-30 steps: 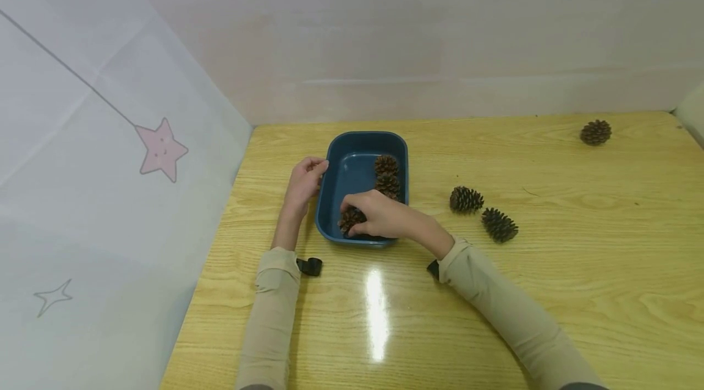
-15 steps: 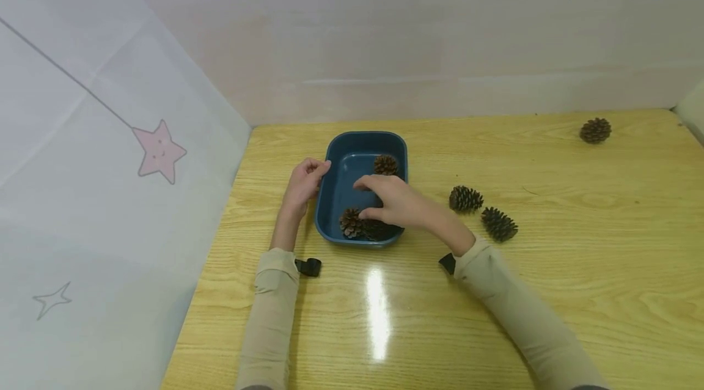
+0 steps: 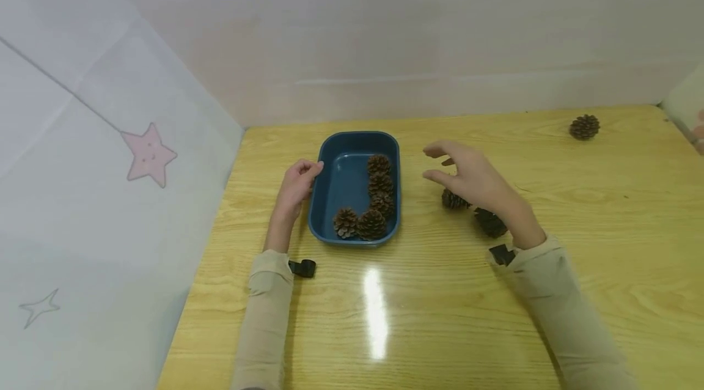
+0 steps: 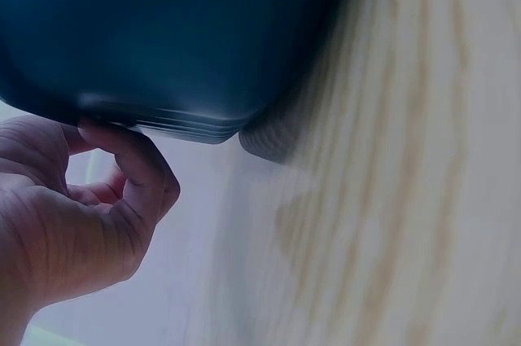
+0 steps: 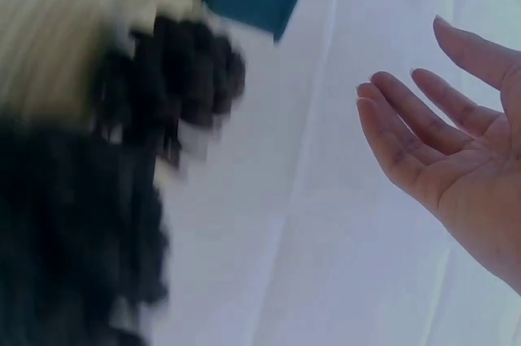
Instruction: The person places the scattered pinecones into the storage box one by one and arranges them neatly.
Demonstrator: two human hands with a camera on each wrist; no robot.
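A blue plastic basin [image 3: 348,179] stands on the wooden table, with several brown pine cones [image 3: 371,224] lined up inside along its right and near walls. My left hand [image 3: 293,190] pinches the basin's left rim; the left wrist view shows its curled fingers [image 4: 134,163] against the outer wall. To the right of the basin, my right hand [image 3: 467,176] hovers in the air, fingers spread apart from the thumb and nothing between them. Below it lie two pine cones, the nearer one to the basin [image 3: 453,199] and a darker one [image 3: 491,223], both partly covered by the hand and wrist.
One more pine cone [image 3: 584,127] lies far off at the table's back right. White sheeting [image 3: 385,41] rises behind the wooden table [image 3: 440,316], and a patterned sheet with a pink star [image 3: 151,154] stands along the left edge.
My right hand has let go of a pine cone in the basin's near left corner, lifted out and moved right over the loose cones. The left hand keeps its place at the rim.
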